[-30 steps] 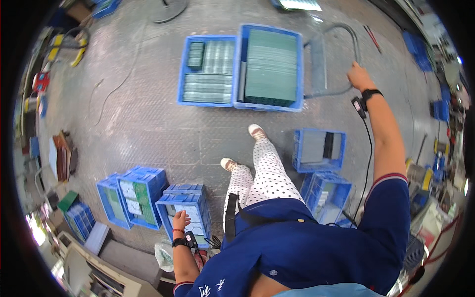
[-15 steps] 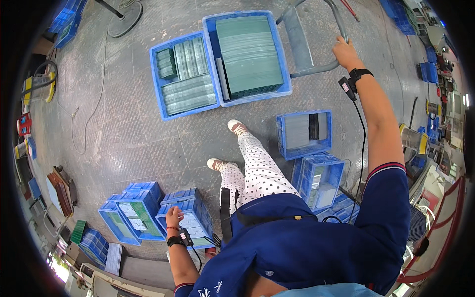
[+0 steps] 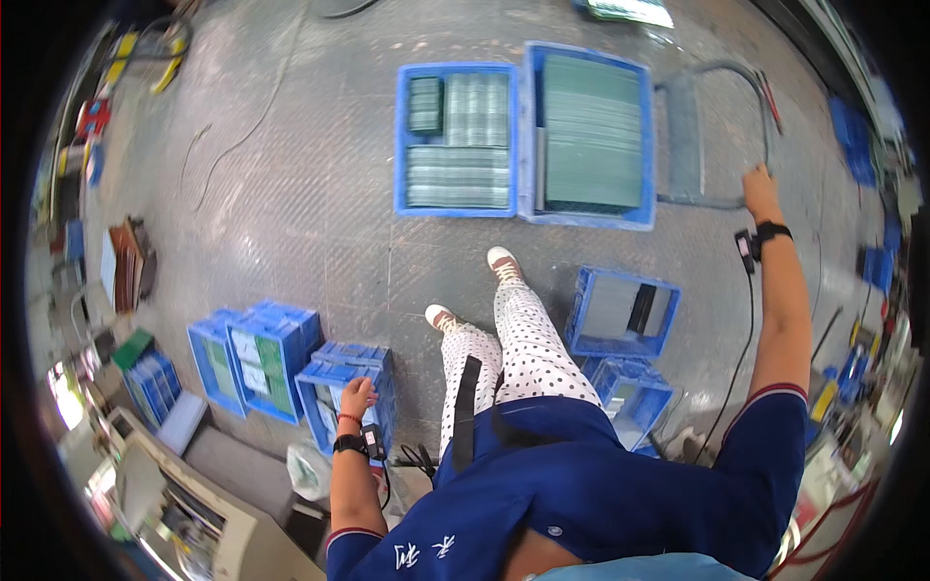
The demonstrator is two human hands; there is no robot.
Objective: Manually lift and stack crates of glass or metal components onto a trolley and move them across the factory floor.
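Observation:
My right hand (image 3: 761, 194) is wrapped around the grey tubular handle (image 3: 767, 126) of a cart at the upper right. Beside the handle's frame stands a blue crate (image 3: 588, 218) packed with a row of green-grey sheets (image 3: 593, 131). Left of it, a second blue crate (image 3: 455, 211) holds several stacks of thin glassy plates (image 3: 457, 176). My left hand (image 3: 357, 396) hangs low on the left with loosely bent fingers and nothing visible in it. It appears above a blue crate (image 3: 320, 372), and I cannot tell whether they touch.
More blue crates (image 3: 281, 324) with sheets stand at the left. Near my right leg, a blue crate (image 3: 620, 347) holds grey sheets, with another crate (image 3: 635, 416) beside it. A cable (image 3: 257, 131) lies on the floor. A beige machine (image 3: 232, 542) stands at the lower left.
My view has turned; the cart, its crates and my right hand now appear farther right. The right hand keeps its grip on the handle. A round black base has mostly left the top edge.

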